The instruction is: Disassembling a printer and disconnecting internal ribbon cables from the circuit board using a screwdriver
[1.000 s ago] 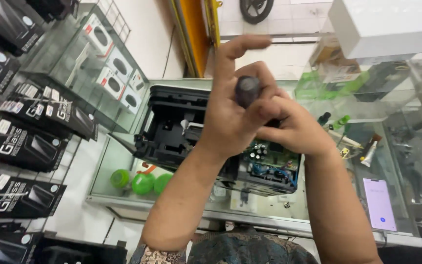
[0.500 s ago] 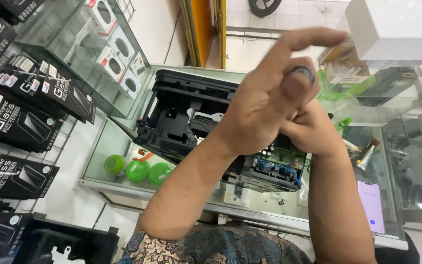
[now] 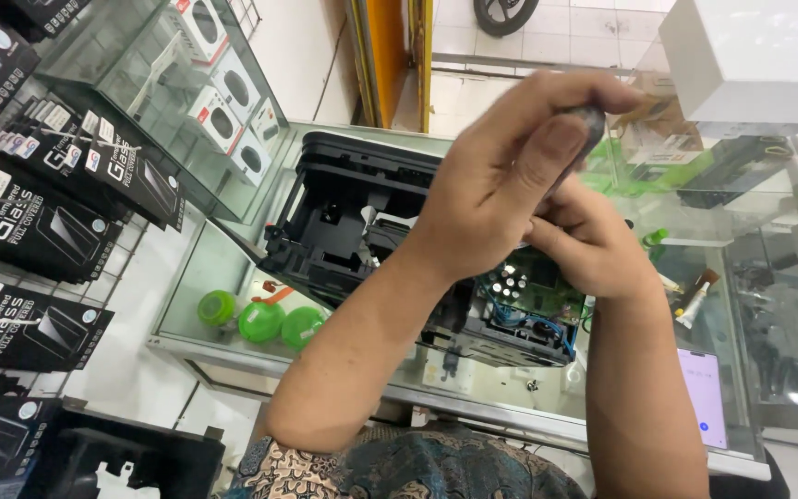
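Left hand (image 3: 501, 194) is raised over the printer (image 3: 371, 240), fingers curled around a dark tool handle (image 3: 586, 125), thumb pressed on its side; only the handle's top shows past the thumb. Right hand (image 3: 593, 245) sits just below and right of it, fingers bent in toward the tool's lower part; what exactly it pinches is hidden behind the left hand. Both hands are above the printer's right end, over the green circuit board (image 3: 533, 291) with blue wires.

The printer, black and opened up, lies on a glass counter (image 3: 233, 268), centre of scene. Three green round lids (image 3: 260, 321) lie under the glass, near left. A phone (image 3: 706, 395) with lit screen rests on the counter, near right. Black boxed screen protectors (image 3: 39, 222) hang far left. A white box (image 3: 750, 55) sits far right.
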